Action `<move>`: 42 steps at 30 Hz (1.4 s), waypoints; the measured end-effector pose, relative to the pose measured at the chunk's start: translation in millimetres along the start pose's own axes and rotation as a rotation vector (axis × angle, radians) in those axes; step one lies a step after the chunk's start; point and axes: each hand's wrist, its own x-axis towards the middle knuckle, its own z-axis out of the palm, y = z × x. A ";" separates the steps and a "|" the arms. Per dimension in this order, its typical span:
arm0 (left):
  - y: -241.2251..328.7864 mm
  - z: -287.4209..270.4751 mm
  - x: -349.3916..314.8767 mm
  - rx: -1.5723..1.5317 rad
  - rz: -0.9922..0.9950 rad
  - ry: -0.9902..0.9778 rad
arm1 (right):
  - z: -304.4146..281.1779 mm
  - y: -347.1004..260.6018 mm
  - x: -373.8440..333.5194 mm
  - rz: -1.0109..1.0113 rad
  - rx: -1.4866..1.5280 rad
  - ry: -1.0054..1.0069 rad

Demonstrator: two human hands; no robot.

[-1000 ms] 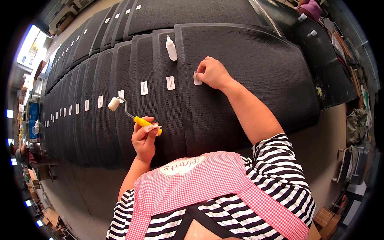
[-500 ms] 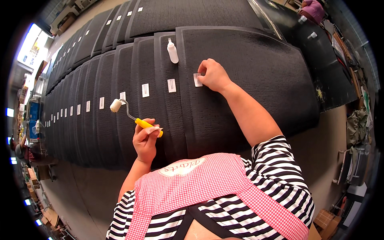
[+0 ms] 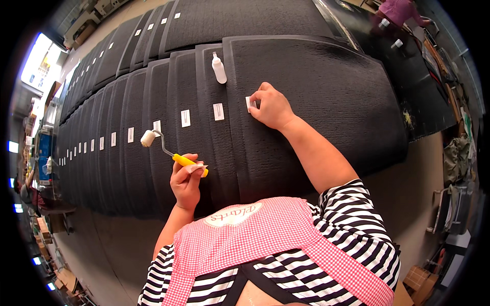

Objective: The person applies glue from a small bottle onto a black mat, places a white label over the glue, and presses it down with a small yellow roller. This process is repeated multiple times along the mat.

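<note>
My left hand (image 3: 186, 183) is closed round a small paint roller (image 3: 182, 160) with a yellow handle, a bent metal rod and a white roller head that hangs over the mats. A crumpled pale slip of paper (image 3: 196, 168) sits between the same fingers. At the left part of the uppermost black mat (image 3: 316, 127), my right hand (image 3: 273, 107) pinches the right side of a white label (image 3: 249, 104). The fingertips partly cover that label, and whether it lies wholly flat cannot be made out. A white squeeze bottle (image 3: 219, 69) lies beyond it on the mats.
Overlapping black mats run off to the left, each with a white label such as this one (image 3: 218, 111). Another row of labelled mats (image 3: 245, 20) lies behind. At the far right a person in a purple top (image 3: 398, 11) stands by a dark surface (image 3: 423, 97).
My right hand has shifted slightly, its fingers bending lower over the label's right side. My left hand holds the roller almost still. The person in purple shows more, with an arm stretched out.
</note>
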 end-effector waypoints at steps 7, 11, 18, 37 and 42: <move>-0.5 -0.2 0.3 -0.033 -0.005 0.014 | 1.4 -4.4 0.0 0.000 -0.002 0.044; 0.3 -0.9 0.2 -0.009 0.004 -0.012 | 0.1 -6.3 1.1 0.008 -0.041 -0.029; 27.6 8.8 12.4 -0.151 -0.128 -0.099 | -12.5 -28.1 -36.3 -0.026 0.339 0.286; 21.4 68.7 41.1 -0.436 -0.368 -0.415 | 7.5 -57.9 -159.9 -0.076 0.518 0.151; 12.2 52.9 43.2 -0.408 -0.409 -0.535 | 4.3 -55.9 -153.7 0.025 0.241 0.282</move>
